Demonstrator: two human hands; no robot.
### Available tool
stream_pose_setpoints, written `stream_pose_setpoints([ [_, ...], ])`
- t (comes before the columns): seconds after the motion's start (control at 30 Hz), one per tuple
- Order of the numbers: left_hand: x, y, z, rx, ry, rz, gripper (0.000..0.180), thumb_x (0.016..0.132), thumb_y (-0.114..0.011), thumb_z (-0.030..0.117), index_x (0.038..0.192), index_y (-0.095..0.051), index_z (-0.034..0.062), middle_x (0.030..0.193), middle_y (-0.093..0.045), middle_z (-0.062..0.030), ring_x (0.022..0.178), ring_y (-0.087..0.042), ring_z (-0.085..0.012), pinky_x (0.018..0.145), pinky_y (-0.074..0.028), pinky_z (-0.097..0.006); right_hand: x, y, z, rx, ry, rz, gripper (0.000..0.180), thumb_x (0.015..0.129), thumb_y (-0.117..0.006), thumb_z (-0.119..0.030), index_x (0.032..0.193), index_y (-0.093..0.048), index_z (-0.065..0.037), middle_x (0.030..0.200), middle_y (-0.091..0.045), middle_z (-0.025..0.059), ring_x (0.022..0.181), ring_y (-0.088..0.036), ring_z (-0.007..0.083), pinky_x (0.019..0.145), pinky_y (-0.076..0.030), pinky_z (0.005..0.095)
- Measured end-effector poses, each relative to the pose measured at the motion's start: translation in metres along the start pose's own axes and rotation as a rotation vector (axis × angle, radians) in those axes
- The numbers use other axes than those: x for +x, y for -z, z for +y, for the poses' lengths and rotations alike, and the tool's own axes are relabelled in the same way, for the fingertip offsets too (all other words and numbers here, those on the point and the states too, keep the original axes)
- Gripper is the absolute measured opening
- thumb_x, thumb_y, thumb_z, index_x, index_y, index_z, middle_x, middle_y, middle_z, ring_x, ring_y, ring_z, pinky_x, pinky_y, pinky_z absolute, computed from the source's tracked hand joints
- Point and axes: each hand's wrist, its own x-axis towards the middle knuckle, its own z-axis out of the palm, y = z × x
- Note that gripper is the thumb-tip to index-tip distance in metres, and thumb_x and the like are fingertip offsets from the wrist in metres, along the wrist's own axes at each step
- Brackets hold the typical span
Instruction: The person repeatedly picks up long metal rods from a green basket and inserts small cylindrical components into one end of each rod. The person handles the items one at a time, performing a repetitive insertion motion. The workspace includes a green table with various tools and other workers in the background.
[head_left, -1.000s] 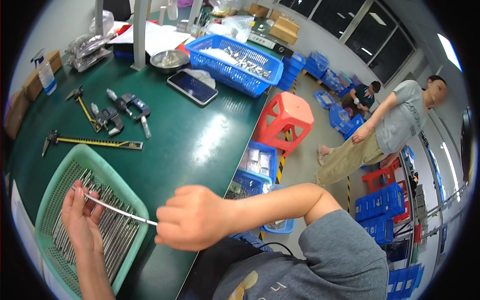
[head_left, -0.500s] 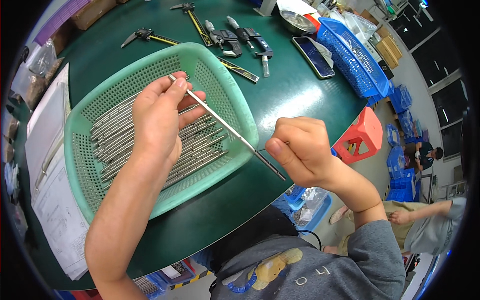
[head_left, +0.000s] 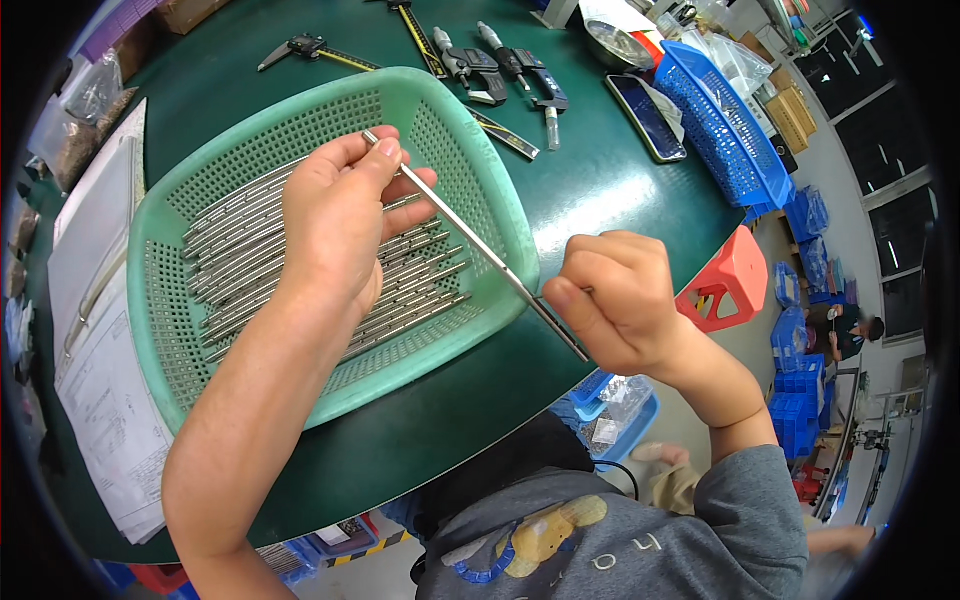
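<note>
I see the metal rod [head_left: 480, 246] mid-view, slanting from eleven toward five o'clock. The left hand [head_left: 335, 215] pinches its upper end. The right hand [head_left: 620, 300] is curled near the lower end; I can't tell what it encloses. Toward nine, the left forearm [head_left: 260, 410] hides some loose rods [head_left: 250, 245] in the green basket [head_left: 508, 200], whose rim covers part of a caliper [head_left: 302, 46] at eleven.

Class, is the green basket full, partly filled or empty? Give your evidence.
Partly filled: metal rods lie in the green basket, but bare perforated wall shows around them.
</note>
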Motion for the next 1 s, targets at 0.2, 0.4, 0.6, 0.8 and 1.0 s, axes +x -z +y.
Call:
stream_pose_setpoints([
  [0.2,-0.001,0.000,0.002,0.000,-0.007,0.003,0.020,0.085,-0.043,0.007,0.100,-0.045,-0.0071,0.087,-0.048,-0.0105,0.078,-0.056,-0.0188,0.065,-0.053,-0.029,-0.005,-0.002,0.005,0.311,-0.206,-0.002,0.021,0.080,-0.053,-0.013,0.063,-0.050,-0.002,0.053,-0.045,0.0096,0.043,-0.045,0.0232,0.040,-0.033,0.0314],
  [0.4,0.000,0.001,-0.001,0.029,-0.002,-0.022,0.024,0.086,-0.046,0.014,0.103,-0.046,-0.0014,0.087,-0.050,-0.0051,0.080,-0.055,-0.0131,0.064,-0.051,-0.023,0.003,-0.001,0.002,0.804,-0.662,-0.042,0.032,0.085,-0.049,-0.027,0.064,-0.051,-0.003,0.052,-0.044,0.0004,0.045,-0.039,0.0070,0.040,-0.029,0.0226],
  [0.6,-0.001,0.001,0.001,0.026,-0.003,-0.023,0.023,0.085,-0.047,0.014,0.102,-0.046,-0.0009,0.087,-0.050,-0.0050,0.081,-0.055,-0.0131,0.063,-0.051,-0.023,0.008,-0.003,0.009,1.060,-0.889,-0.134,0.036,0.085,-0.048,-0.032,0.060,-0.048,-0.006,0.051,-0.041,-0.0043,0.043,-0.030,0.0019,0.039,-0.022,0.0189],
  [0.8,-0.001,0.001,0.000,0.030,-0.013,-0.029,0.023,0.085,-0.047,0.015,0.102,-0.046,-0.0009,0.087,-0.050,-0.0049,0.081,-0.055,-0.0131,0.063,-0.051,-0.023,-0.005,-0.002,0.014,1.136,-0.931,-0.246,0.036,0.085,-0.049,-0.030,0.057,-0.047,-0.007,0.050,-0.039,-0.0046,0.042,-0.029,0.0022,0.039,-0.021,0.0192],
  [1.0,-0.001,0.001,0.001,0.038,-0.025,-0.031,0.024,0.085,-0.048,0.014,0.103,-0.046,-0.0011,0.086,-0.050,-0.0048,0.080,-0.055,-0.0131,0.064,-0.051,-0.023,-0.004,0.000,0.010,1.144,-0.870,-0.100,0.032,0.085,-0.050,-0.029,0.062,-0.051,-0.006,0.052,-0.043,-0.0036,0.044,-0.032,0.0022,0.039,-0.023,0.0184],
])
